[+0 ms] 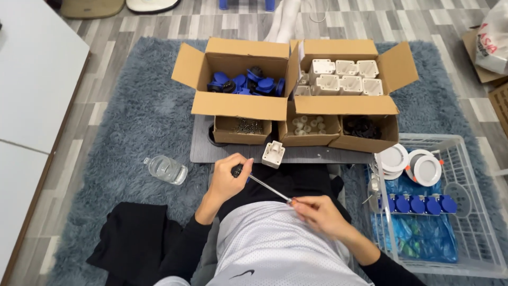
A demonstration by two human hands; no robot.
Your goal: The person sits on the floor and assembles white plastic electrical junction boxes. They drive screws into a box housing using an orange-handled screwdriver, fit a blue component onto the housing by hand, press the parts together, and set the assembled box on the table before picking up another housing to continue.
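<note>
A seated person's right hand [317, 212] pinches the handle of a slim metal-shafted screwdriver [264, 187], its tip meeting a small dark part closed inside the left hand [228, 177]; a white plastic housing [273, 154] stands just beyond.

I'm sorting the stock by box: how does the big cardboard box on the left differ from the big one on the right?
The left box holds blue and black round parts, lying jumbled in a loose heap. The right box holds white squarish parts, set in neat rows. The left box looks only part filled, with bare cardboard showing, while the right box is packed more fully. Both are brown cardboard, flaps open, side by side on the grey rug.
</note>
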